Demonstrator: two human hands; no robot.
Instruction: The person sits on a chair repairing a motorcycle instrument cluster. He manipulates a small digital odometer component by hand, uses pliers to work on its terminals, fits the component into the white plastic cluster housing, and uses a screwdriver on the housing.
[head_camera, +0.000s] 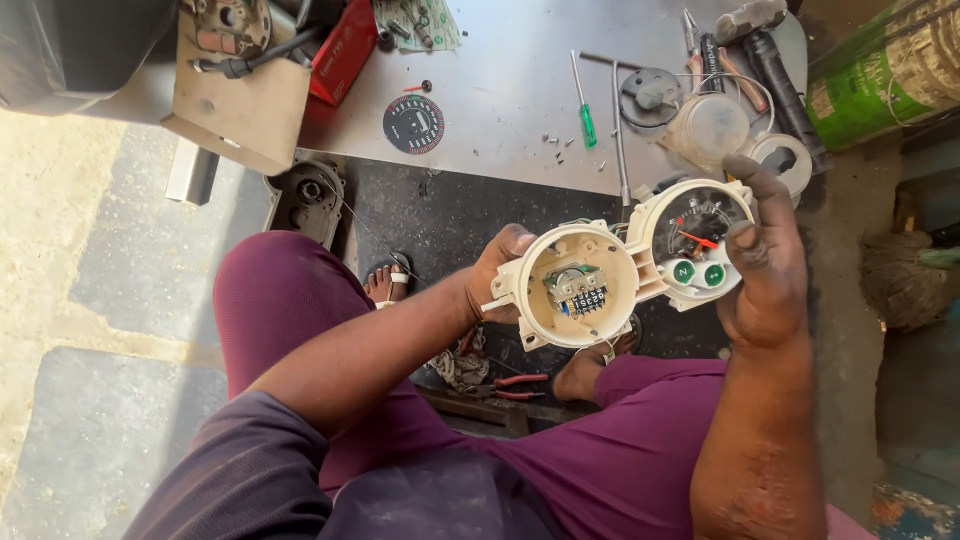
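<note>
Fingers of the left hand (497, 272) and right hand (765, 255) close on opposite ends of a cream gauge housing (630, 265), held above the lap. Its long axis runs side to side between both hands, equally near. Ahead lies the metal table (500, 90) edge; a green screwdriver (584, 105) rests there.

Grey table (500, 90) across the upper frame, black round dial face (414, 124) at its centre, green screwdriver (584, 104) to the right, red box (345, 50) upper left, green drum (885, 70) upper right, red pliers (510, 386) on the floor, lower centre.
</note>
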